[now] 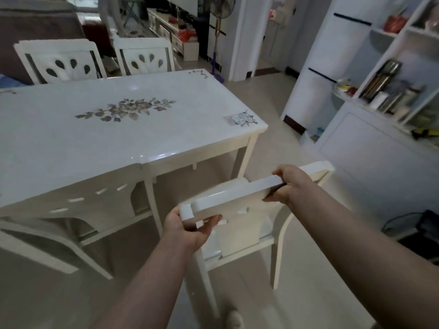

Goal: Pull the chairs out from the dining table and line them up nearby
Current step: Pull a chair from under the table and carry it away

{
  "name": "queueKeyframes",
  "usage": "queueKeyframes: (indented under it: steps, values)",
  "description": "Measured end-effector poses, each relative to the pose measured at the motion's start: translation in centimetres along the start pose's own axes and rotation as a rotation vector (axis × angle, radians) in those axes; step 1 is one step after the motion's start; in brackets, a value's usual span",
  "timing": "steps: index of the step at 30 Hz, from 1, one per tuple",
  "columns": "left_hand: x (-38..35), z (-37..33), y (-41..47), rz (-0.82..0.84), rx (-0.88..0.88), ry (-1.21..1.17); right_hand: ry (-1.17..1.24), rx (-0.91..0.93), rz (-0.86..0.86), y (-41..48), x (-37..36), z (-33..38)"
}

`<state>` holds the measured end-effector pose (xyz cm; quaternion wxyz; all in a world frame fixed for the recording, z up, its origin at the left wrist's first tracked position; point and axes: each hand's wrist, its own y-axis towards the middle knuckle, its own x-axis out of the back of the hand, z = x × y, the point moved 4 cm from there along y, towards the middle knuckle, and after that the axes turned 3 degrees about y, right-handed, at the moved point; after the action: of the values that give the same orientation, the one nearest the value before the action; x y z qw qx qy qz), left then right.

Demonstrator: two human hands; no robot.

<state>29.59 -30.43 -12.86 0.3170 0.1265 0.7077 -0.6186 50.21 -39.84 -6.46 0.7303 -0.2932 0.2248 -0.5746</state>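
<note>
A white dining chair (237, 195) stands in front of me, clear of the near right corner of the white dining table (194, 138). My left hand (187, 227) grips the left end of its top rail. Toward the right end of that rail, my right hand (288, 185) holds it with fingers curled over the top. Another white chair (71, 205) sits tucked under the near left side of the table. Two more stand at the far side, one on the left (59, 60) and one on the right (145, 55).
White shelving (389, 74) with flasks and bottles lines the right wall above a low cabinet (370, 148). A dark object with a cable (425, 231) lies on the floor at the right. A standing fan (219, 24) is behind the table. Open tiled floor (297, 293) spreads around the chair.
</note>
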Motion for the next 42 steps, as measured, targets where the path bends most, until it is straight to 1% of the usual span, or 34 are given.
queueKeyframes:
  steps: [2,3,5,6,10,14,17,24,33,38,42]
  values:
    - [1.2,0.8,-0.9,0.022,0.028,0.019,0.018,-0.008,0.0,-1.3,1.1,-0.9]
    - [3.3,1.7,-2.5,0.016,0.051,0.027,0.024,0.0,-0.004,-3.6,2.5,-2.6]
    - [4.2,2.4,-2.9,0.039,0.063,0.039,0.04,-0.018,-0.005,-4.5,3.3,-3.4]
    - [5.3,3.6,-3.7,0.011,0.071,0.044,0.034,-0.024,-0.016,-5.2,4.7,-4.5]
    - [5.6,4.7,-4.2,0.023,0.089,0.048,0.05,-0.041,-0.031,-5.5,5.8,-5.1]
    - [5.7,5.5,-4.9,-0.001,0.083,0.06,0.094,-0.055,-0.019,-6.2,7.0,-5.4]
    - [7.2,8.2,-6.6,-0.036,0.074,0.066,0.1,-0.062,-0.017,-7.7,9.9,-6.9]
    - [9.8,13.0,-8.5,-0.028,0.061,0.118,0.117,-0.051,-0.077,-9.2,15.6,-10.0]
    - [12.8,18.2,-9.1,-0.02,0.079,0.145,0.19,-0.102,-0.137,-10.5,22.7,-14.7]
    - [14.6,21.3,-9.1,-0.045,0.111,0.214,0.285,-0.135,-0.146,-11.2,26.4,-17.0]
    - [15.6,22.0,-9.9,-0.056,0.085,0.292,0.315,-0.128,-0.157,-11.6,27.6,-18.4]
